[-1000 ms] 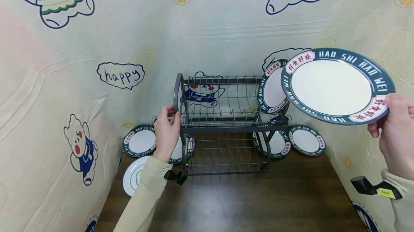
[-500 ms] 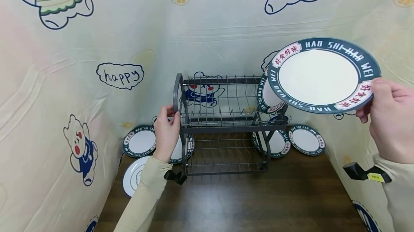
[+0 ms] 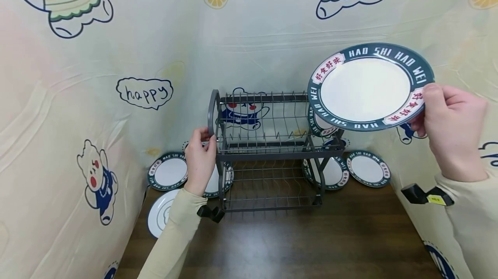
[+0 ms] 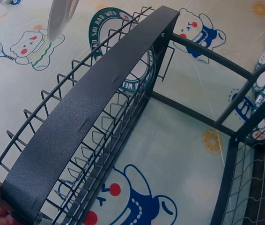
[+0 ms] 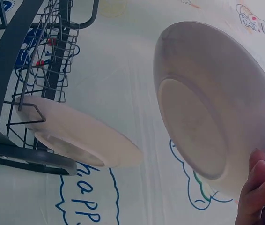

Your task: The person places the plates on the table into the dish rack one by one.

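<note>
My right hand (image 3: pixel 453 129) pinches the rim of a white plate (image 3: pixel 365 88) with a dark green lettered border, thumb on top and fingers beneath. It is held tilted in the air, above and in front of the right end of a dark two-tier dish rack (image 3: pixel 268 156). Another plate (image 5: pixel 85 133) stands in the upper tier at that end; the held one partly covers it in the head view. My left hand (image 3: pixel 201 158) grips the rack's left end frame with thumb and fingers. In the right wrist view, the held plate's underside shows above the fingers (image 5: pixel 259 173).
On the brown table (image 3: pixel 303 240), a plate (image 3: pixel 368 168) lies right of the rack and another (image 3: pixel 335 173) is seen behind its right side. At the left are a green-rimmed plate (image 3: pixel 169 171) and a white saucer-like dish (image 3: pixel 159 214). A printed curtain (image 3: pixel 249 45) surrounds the table.
My right hand has carried the plate leftward and slightly up, so it now overlaps more of the plate in the rack. The left hand stays on the rack frame.
</note>
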{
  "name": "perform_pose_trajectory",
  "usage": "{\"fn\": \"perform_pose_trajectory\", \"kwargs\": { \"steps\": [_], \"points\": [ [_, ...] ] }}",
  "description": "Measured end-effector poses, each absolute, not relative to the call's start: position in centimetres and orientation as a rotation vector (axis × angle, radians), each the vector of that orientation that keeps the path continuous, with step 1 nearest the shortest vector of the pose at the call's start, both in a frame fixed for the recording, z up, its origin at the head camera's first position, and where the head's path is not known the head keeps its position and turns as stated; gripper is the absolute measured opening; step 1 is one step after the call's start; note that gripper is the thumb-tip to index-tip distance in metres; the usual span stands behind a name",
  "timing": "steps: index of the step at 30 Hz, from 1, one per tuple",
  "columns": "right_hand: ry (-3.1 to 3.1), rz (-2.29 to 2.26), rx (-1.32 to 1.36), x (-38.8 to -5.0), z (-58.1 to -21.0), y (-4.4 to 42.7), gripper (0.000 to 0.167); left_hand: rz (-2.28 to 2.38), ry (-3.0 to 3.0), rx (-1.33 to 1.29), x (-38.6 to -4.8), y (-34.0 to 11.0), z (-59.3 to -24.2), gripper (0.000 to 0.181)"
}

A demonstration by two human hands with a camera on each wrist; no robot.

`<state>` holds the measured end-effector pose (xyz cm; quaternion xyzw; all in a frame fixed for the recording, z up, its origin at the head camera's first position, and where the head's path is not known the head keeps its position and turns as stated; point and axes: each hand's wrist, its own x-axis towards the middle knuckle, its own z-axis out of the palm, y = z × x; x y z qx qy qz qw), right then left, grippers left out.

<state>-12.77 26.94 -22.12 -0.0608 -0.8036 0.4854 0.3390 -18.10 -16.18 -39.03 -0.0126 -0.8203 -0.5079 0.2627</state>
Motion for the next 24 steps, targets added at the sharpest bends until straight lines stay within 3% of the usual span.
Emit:
{"fn": "perform_pose_trajectory", "kwargs": {
  "steps": [24],
  "points": [
    [-2.191, 0.947, -0.023, -15.8, -21.6, 24.3, 0.045, -1.372, -2.215, -0.038, -18.1, -16.2, -39.0, 0.023]
  ]
}}
